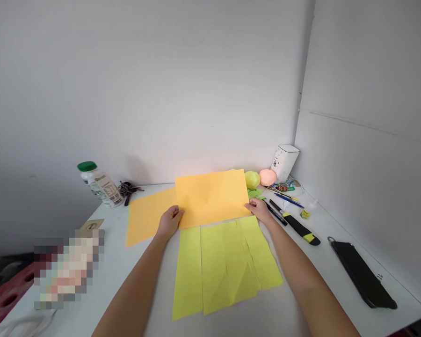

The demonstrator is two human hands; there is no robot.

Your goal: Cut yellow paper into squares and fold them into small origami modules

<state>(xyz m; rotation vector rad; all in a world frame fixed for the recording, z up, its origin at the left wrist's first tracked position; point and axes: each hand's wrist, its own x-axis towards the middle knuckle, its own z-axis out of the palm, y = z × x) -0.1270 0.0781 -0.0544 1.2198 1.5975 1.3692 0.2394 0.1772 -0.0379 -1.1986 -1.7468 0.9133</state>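
Between left grip (170, 222) and right grip (259, 209) stretches an orange sheet (212, 199).

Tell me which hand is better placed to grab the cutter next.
Probably the right hand, nearer the cutter; the left hand is across the held orange sheet. Both grip it now.

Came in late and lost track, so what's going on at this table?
A person's left hand and right hand are gripping an orange sheet near its lower corners. Yellow paper pieces lie on the table, nearer the person. Another orange sheet lies to the left, and a cutter rests to the right, in neither hand.
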